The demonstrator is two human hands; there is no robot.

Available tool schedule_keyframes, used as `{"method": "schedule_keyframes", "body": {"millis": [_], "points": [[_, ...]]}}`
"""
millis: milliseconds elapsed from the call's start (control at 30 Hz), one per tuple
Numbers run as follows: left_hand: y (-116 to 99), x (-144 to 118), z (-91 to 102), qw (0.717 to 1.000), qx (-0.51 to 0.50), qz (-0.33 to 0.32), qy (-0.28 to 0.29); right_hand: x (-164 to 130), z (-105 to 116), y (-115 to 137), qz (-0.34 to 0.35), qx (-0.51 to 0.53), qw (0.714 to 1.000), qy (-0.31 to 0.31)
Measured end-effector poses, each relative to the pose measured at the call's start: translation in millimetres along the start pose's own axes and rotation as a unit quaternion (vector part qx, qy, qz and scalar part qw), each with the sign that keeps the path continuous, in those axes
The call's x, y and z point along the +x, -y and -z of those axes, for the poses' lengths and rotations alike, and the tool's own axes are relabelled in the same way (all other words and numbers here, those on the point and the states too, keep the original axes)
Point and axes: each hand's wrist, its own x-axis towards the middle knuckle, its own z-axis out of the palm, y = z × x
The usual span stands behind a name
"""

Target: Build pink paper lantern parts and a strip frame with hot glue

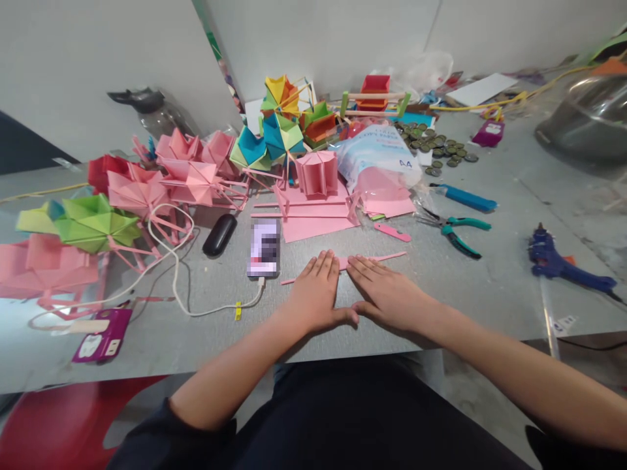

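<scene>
A: Hands?
B: Both flat, palms down on the table (490, 287). Left hand (316, 294) and right hand (386, 294) side by side, thumbs touching, fingers straight and close together. Nothing gripped.
A: What's under them?
B: Pink strip (377, 259), thin, lying across the table. Fingertips of both hands rest on its middle; ends stick out left and right.
A: Nearby?
B: Phone (264, 248) just left of the L hand, face up, white cable (186, 300) plugged in at the near end. Black case (220, 234) beside the phone. Pink sheets (313, 219) just behind the hands, w/ a folded pink wheel (317, 173) standing on them.
A: Right side?
B: Pliers (453, 230), green handles, near the R hand. Blue knife (465, 198) behind them. Glue gun (563, 264) well apart, far right. Paper pack (377, 153) behind the sheets, caps (435, 145) in a heap beyond it.
A: Left side?
B: Folded paper shapes: pink ones (166, 176), a green one (93, 222), multicolour ones (277, 130) further back. Purple card (102, 336) at the near left edge.
</scene>
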Motion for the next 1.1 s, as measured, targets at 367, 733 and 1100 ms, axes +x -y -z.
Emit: {"method": "schedule_keyframes", "body": {"millis": [367,733,1100], "points": [[13.4,-11.7,-1.3,0.988,-0.041,0.055,-0.138,24.6,-4.9,-16.8,-0.011,0.011,1.0,-0.008],[13.8,-0.5,-4.6,0.995,0.025,0.059,-0.073,35.8,0.0,-16.7,0.015,0.004,1.0,-0.008],[5.9,-0.1,-0.3,0.984,-0.009,0.044,-0.175,53.1,7.9,-21.3,-0.019,-0.033,0.994,-0.102]]}}
